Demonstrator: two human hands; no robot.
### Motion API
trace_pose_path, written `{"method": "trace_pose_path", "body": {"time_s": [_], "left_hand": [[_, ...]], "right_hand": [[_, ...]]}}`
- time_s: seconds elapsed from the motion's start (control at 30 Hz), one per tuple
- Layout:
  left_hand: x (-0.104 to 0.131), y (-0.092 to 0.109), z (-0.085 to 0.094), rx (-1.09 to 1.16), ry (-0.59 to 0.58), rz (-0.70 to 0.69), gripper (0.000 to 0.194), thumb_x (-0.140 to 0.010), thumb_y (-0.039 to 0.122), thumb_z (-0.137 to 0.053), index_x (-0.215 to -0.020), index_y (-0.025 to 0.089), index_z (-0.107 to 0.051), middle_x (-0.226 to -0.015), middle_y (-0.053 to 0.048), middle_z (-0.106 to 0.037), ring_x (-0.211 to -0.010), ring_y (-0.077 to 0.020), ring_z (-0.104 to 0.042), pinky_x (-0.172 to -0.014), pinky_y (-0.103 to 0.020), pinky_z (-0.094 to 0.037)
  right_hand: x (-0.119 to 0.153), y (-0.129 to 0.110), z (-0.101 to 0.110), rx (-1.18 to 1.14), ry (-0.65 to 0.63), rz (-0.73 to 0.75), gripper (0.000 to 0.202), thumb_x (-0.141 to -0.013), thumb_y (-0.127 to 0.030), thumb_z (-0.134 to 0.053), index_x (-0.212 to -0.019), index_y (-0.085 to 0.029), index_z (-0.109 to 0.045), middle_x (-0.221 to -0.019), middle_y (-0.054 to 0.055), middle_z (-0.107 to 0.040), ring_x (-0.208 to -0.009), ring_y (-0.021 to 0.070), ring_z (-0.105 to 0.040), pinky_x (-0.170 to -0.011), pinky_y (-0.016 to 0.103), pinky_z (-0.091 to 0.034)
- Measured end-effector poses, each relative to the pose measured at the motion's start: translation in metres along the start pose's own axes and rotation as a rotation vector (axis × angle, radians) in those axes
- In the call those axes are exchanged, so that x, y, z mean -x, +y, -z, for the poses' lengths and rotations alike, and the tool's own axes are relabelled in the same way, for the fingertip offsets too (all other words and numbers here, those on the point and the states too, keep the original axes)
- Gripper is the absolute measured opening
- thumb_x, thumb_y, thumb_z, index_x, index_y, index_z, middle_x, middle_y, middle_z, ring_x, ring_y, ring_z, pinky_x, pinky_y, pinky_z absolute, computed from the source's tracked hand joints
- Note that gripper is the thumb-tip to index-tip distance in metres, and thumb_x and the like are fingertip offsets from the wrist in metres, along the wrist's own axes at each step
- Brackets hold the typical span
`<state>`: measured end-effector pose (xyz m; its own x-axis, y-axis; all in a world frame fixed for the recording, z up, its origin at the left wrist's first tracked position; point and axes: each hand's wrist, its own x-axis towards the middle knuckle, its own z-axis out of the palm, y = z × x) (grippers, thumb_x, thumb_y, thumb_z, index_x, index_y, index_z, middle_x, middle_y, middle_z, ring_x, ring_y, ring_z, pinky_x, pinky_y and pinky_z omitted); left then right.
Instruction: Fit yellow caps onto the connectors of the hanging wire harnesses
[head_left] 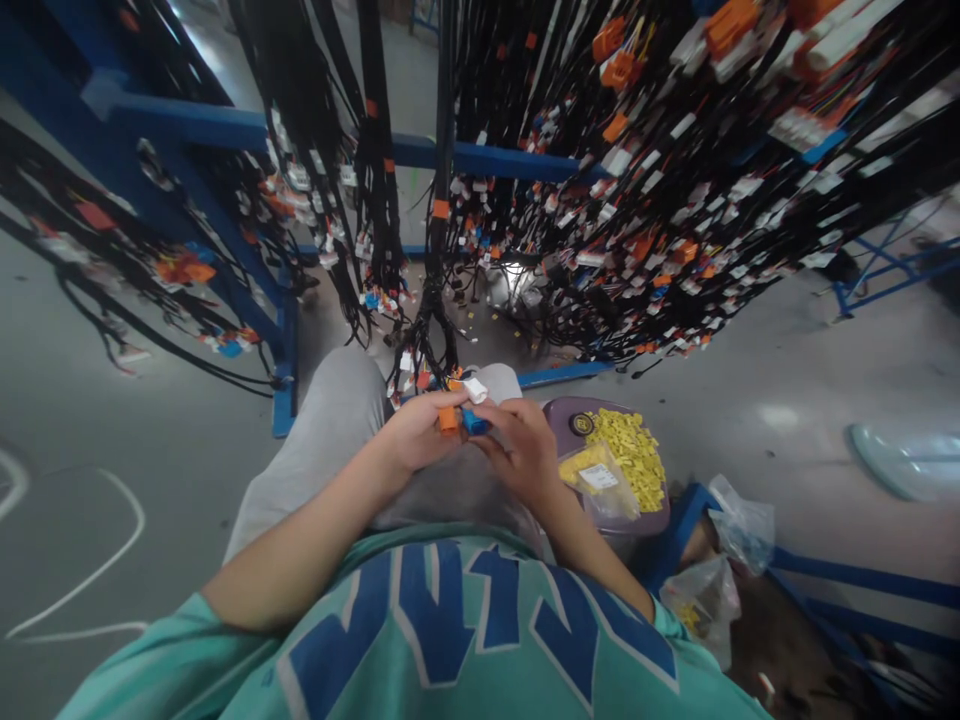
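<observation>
Between my hands, above my lap, are plug connectors at the end of a black wire harness (pixel 435 310) that hangs down in front of me. My left hand (pixel 420 432) is closed round an orange connector (pixel 448 420). The fingers of my right hand (pixel 523 450) pinch a blue connector (pixel 474 422) just to its right. A white connector (pixel 475 390) sticks up above the two, near both hands' fingertips. More white, red and orange connectors (pixel 423 380) dangle just beyond my left hand. My fingers partly hide the wires behind the connectors.
At my right is a purple tray (pixel 555 415) with small yellow pieces (pixel 626 445) and a labelled plastic bag (pixel 600 478). A blue metal frame (pixel 210 125) carries many hanging harnesses (pixel 645 230). Plastic bags (pixel 705 600) lie at lower right, beside blue bars (pixel 862 575).
</observation>
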<state>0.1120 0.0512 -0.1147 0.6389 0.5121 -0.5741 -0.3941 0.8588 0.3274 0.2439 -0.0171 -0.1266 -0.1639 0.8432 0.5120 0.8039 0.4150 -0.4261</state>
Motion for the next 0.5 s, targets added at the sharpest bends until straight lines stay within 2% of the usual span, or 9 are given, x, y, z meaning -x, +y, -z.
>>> {"method": "trace_pose_path", "body": {"time_s": [0.13, 0.23, 0.33, 0.5], "left_hand": [[0.006, -0.003, 0.001, -0.091, -0.068, 0.040, 0.023, -0.085, 0.013, -0.040, -0.075, 0.008, -0.061, -0.066, -0.007, -0.065, -0.059, -0.0138, -0.062, -0.060, -0.026, -0.049], [0.009, -0.004, 0.003, -0.161, -0.107, 0.042, 0.016, -0.081, 0.017, -0.050, -0.074, 0.010, -0.061, -0.068, -0.008, -0.067, -0.062, -0.0153, -0.064, -0.063, -0.029, -0.051], [0.007, -0.006, 0.004, -0.260, -0.162, 0.064, 0.007, -0.074, 0.013, -0.059, -0.071, 0.008, -0.063, -0.067, -0.009, -0.068, -0.064, -0.0166, -0.065, -0.063, -0.028, -0.052], [-0.003, -0.012, 0.002, -0.344, -0.113, 0.080, 0.004, -0.066, 0.007, -0.062, -0.068, 0.009, -0.065, -0.065, -0.009, -0.068, -0.060, -0.0156, -0.065, -0.058, -0.023, -0.052]], "right_hand": [[-0.002, 0.004, 0.003, -0.053, 0.062, -0.062, 0.023, -0.081, -0.034, -0.049, -0.094, -0.018, -0.061, -0.075, 0.004, -0.055, -0.073, 0.0156, -0.050, -0.067, 0.028, -0.040], [-0.002, 0.007, 0.008, -0.145, 0.023, -0.143, 0.022, -0.080, -0.033, -0.050, -0.093, -0.019, -0.061, -0.076, 0.003, -0.055, -0.073, 0.0148, -0.050, -0.066, 0.027, -0.040], [0.000, 0.009, 0.012, -0.234, -0.011, -0.242, 0.021, -0.079, -0.032, -0.052, -0.093, -0.019, -0.061, -0.077, 0.004, -0.055, -0.070, 0.0136, -0.050, -0.064, 0.025, -0.040], [0.021, 0.023, 0.021, -0.315, -0.084, -0.327, 0.024, -0.077, -0.029, -0.053, -0.099, -0.021, -0.061, -0.077, 0.003, -0.055, -0.070, 0.0135, -0.049, -0.067, 0.026, -0.041]]}}
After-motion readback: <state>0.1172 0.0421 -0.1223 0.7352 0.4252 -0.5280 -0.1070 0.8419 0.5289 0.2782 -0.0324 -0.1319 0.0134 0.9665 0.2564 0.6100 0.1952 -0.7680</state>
